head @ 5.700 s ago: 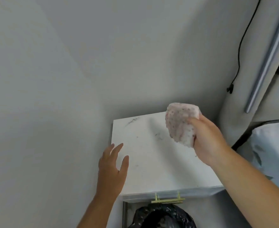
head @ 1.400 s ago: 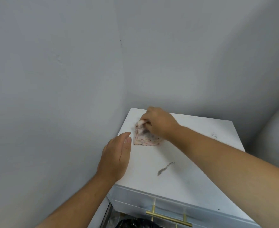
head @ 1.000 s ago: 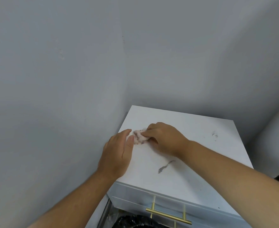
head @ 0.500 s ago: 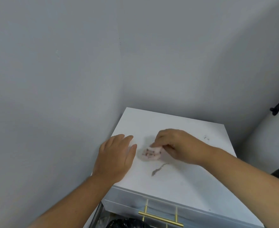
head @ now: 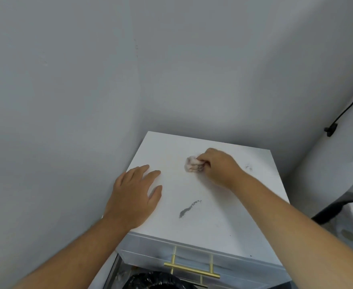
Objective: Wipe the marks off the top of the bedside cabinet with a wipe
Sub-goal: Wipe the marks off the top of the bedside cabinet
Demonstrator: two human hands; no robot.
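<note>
here, from the head camera, i see the white bedside cabinet (head: pixel 223 222) tucked into the corner where two grey walls (head: pixel 63 97) meet. my right hand (head: pixel 219 166) is curled shut on a crumpled pinkish wipe (head: pixel 193 164), fingertips pinching it down onto the cabinet top toward the back, about midway across. my left hand (head: pixel 135 193) lies flat and open on the top near its left edge, fingers spread and pointing toward the back wall, holding nothing. a dark grey streak (head: pixel 189 208) runs slantwise on the top, nearer the front than the wipe and well apart from it, between my two forearms. a smaller, fainter smudge (head: pixel 249 167) sits just right of my right wrist, near the back right of the top. below the front edge there is a drawer front with a brass bar handle (head: pixel 191 268), and under that something dark and crinkled (head: pixel 154 280), like black plastic, though i cannot tell what it is. a black cable (head: pixel 350 101) hangs down the wall on the right.
</note>
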